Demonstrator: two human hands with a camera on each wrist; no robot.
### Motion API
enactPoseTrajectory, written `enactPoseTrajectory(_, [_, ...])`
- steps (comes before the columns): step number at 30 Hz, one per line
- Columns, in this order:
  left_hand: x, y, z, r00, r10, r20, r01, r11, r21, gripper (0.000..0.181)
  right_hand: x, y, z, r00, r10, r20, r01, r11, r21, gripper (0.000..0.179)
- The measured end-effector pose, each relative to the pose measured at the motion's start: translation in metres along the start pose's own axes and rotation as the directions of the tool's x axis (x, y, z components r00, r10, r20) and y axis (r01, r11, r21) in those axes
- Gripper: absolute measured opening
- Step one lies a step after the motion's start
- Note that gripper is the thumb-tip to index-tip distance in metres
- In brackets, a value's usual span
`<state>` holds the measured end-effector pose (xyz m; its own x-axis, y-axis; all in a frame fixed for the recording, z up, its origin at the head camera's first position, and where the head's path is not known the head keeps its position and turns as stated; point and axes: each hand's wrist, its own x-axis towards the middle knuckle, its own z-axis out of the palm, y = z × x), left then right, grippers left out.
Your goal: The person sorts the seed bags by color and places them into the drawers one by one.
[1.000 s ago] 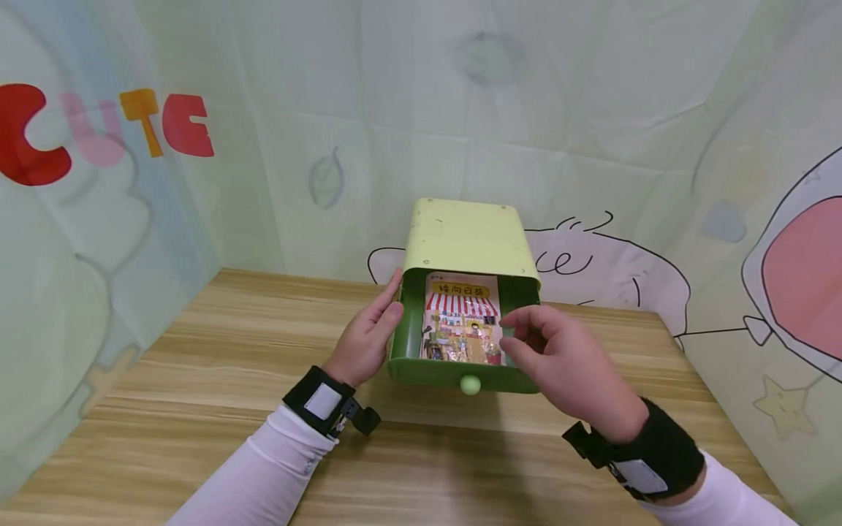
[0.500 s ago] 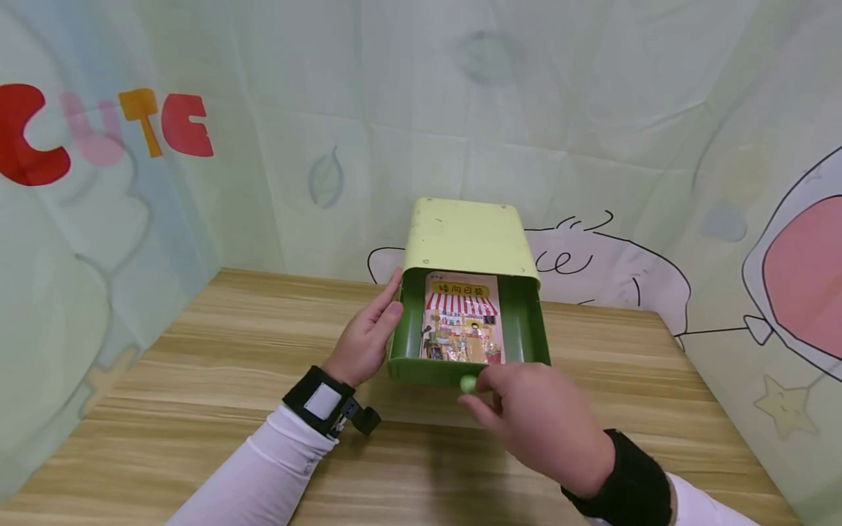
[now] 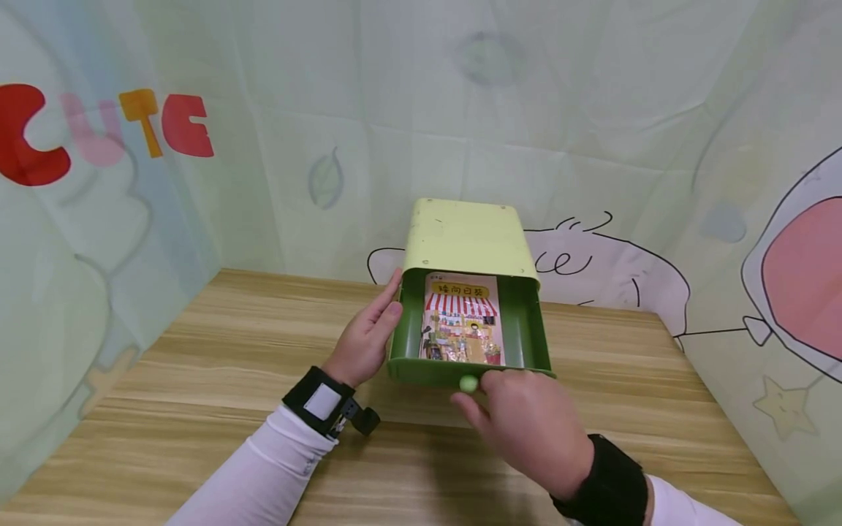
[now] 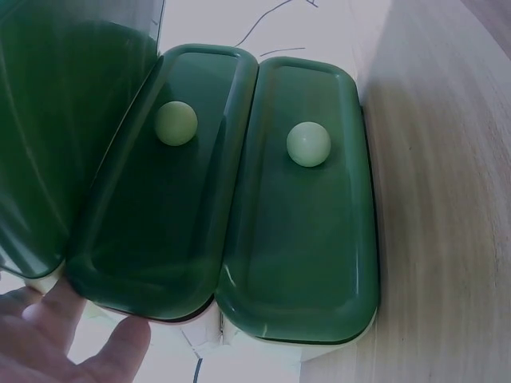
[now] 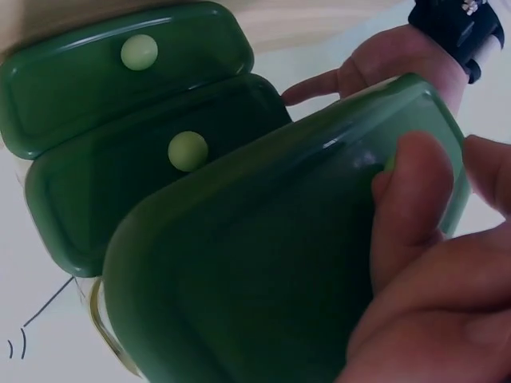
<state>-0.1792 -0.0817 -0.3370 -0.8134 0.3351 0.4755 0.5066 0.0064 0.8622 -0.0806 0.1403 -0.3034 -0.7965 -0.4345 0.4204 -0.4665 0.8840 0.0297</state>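
Observation:
A pale yellow-green drawer cabinet [image 3: 470,234] stands on the table with its top green drawer [image 3: 526,340] pulled out. Inside the drawer lies a flat illustrated packet [image 3: 463,321] with a striped awning and large characters printed on it. My left hand [image 3: 365,340] rests along the cabinet's left side, fingers extended; in the left wrist view its fingertips touch the cabinet near the lower drawer fronts. At the drawer's front, my right hand [image 3: 529,424] holds the round green knob [image 3: 468,383] between thumb and curled index finger. The right wrist view hides most of that knob behind a finger.
Below the open drawer are two closed drawers, the middle one [image 4: 156,215] and the bottom one [image 4: 299,223], each with a round knob. The wood-grain table [image 3: 263,329] meets a printed cloth backdrop [image 3: 296,109] behind the cabinet.
My right hand has moved from above the packet's right edge down to the knob on the drawer front. The left hand, cabinet, drawer and packet have stayed in place.

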Motion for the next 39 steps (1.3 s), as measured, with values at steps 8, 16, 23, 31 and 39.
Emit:
enactPoseTrajectory(8, [-0.001,0.000,-0.001,1.000,-0.007,-0.002,0.007,1.000,0.003,0.048,0.002,0.000,0.005,1.000,-0.004,-0.012,0.004,0.999,-0.036,0.046])
enactPoseTrajectory(16, [-0.001,0.000,-0.002,1.000,-0.004,0.002,0.004,1.000,0.010,0.047,0.003,0.001,0.009,0.996,-0.047,-0.076,0.044,0.998,-0.049,0.044])
enactPoseTrajectory(23, [-0.001,0.000,-0.002,1.000,0.002,0.001,-0.002,1.000,0.030,0.047,0.005,0.002,0.009,0.993,-0.055,-0.101,0.051,0.998,-0.042,0.045])
enactPoseTrajectory(31, [-0.001,0.000,-0.002,1.000,0.019,-0.002,-0.019,0.999,0.049,0.045,0.013,0.005,0.005,0.994,-0.024,-0.105,0.023,1.000,-0.016,0.046])
enactPoseTrajectory(39, [-0.001,0.002,-0.002,1.000,0.024,0.002,-0.024,0.999,0.036,0.045,0.020,0.009,0.003,0.991,-0.015,-0.131,0.014,1.000,-0.009,0.047])
